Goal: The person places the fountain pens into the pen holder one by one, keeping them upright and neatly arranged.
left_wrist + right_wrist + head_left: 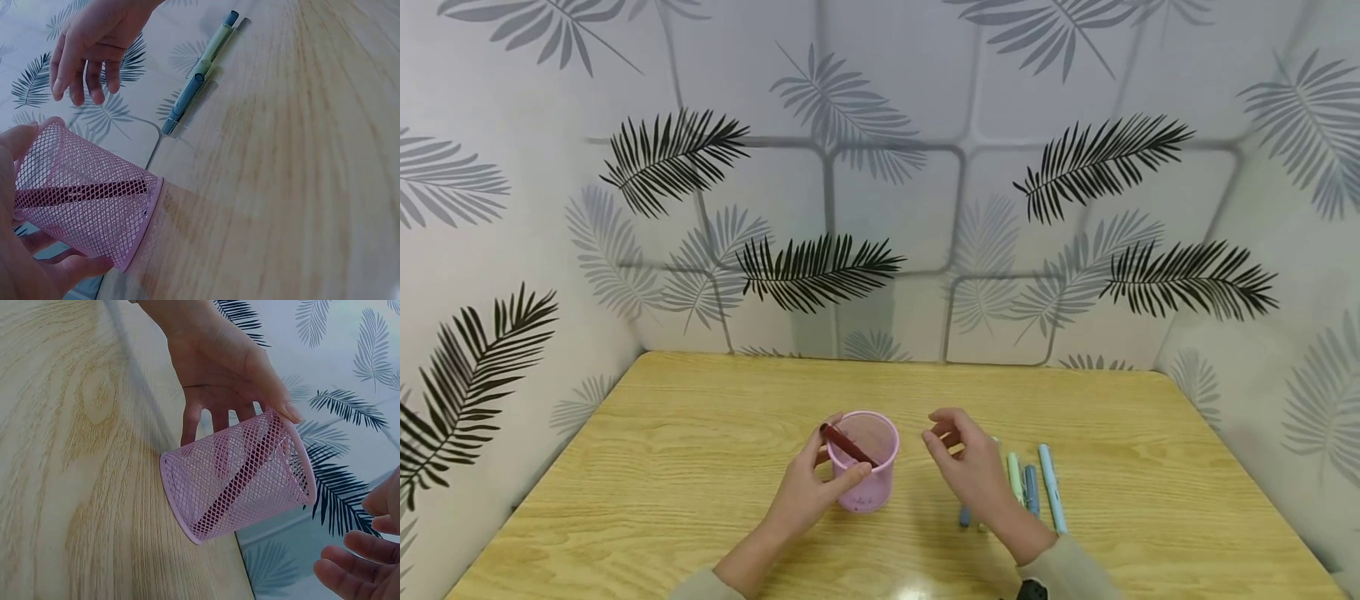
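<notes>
A pink mesh pen cup (867, 493) stands on the wooden table, and my left hand (805, 487) grips it from the left with the thumb near the rim. One dark red marker (850, 446) leans inside the cup, its end at the rim; its length shows through the mesh (250, 481) in the right wrist view. To the right of the cup, my right hand (973, 467) is held above the table, fingers loosely bent and holding nothing. Several markers lie near and partly beneath it, among them a light blue one (1052, 487), a green one (1015, 477) and a darker blue one (1032, 490).
The table (715, 433) has a wood-grain top. Its back edge meets a pale wall covering (895, 208) with a leaf pattern, which also runs along both sides. A dark watch (1032, 590) sits at the right sleeve.
</notes>
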A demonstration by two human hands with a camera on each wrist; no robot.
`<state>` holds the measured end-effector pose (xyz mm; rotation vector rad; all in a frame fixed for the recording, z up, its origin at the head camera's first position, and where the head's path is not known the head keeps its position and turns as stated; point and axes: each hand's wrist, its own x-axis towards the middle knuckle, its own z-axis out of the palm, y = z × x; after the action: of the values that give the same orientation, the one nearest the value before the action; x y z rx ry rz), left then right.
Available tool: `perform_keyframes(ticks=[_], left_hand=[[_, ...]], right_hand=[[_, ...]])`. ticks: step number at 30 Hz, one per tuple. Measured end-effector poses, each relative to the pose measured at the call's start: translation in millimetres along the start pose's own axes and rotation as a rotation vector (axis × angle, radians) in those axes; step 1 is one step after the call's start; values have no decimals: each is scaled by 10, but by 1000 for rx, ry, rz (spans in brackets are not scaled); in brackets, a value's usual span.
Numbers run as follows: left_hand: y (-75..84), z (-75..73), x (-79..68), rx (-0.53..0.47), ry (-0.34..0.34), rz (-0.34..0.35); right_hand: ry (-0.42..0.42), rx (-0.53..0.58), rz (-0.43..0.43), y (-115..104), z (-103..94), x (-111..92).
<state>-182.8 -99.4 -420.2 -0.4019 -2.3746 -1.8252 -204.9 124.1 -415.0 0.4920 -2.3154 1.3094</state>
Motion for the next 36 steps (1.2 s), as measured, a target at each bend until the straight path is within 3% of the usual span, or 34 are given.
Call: perform_keyframes(ticks=[3,12,18,23,30,36], left_hand=[[-34,3,6,-4,6,-10],[-367,5,80,-26,3,-31],[-364,-8,83,-26,-6,-37],[-342,-11,92,-29,-7,-57],[-346,-15,104,-46,-18,-72],[-348,-16,115,-37,-11,-68]], right_hand=[[0,-5,7,13,-44,-13],[32,-25,-16,89,-166,-64],[43,-38,-18,126,-278,-82],[27,-31,31,147,-389,-96],[33,-86,93,233,-535,-143],[59,-132,98,338,-645,-185]])
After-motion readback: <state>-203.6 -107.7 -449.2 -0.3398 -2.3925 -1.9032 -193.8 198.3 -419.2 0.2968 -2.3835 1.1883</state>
